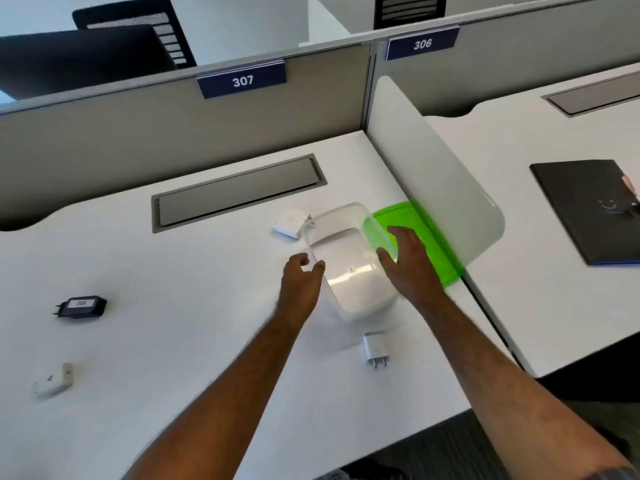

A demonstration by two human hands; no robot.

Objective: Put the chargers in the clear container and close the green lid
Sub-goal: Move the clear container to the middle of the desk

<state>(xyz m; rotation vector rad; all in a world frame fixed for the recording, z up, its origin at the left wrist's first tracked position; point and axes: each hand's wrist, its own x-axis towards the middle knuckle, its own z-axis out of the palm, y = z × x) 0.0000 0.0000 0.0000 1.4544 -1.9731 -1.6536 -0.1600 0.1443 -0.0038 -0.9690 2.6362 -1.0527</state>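
Note:
An empty clear container (pixel 349 271) stands on the white desk. The green lid (pixel 429 233) lies to its right, against the white divider. My left hand (pixel 300 282) is at the container's left rim, fingers curled and apart. My right hand (pixel 408 261) rests at its right rim, over the lid's edge, fingers spread. Several chargers lie loose: a white square one (pixel 290 223) behind the container, a small white plug (pixel 374 348) in front, a black one (pixel 82 306) far left, and a blurred white one (pixel 53 381) at the lower left.
A grey cable hatch (pixel 239 192) is set in the desk (pixel 180 323) behind the objects. Grey partitions marked 307 and 306 close the back. The white divider (pixel 436 178) bounds the right side. On the neighbouring desk lies a dark notebook (pixel 585 209).

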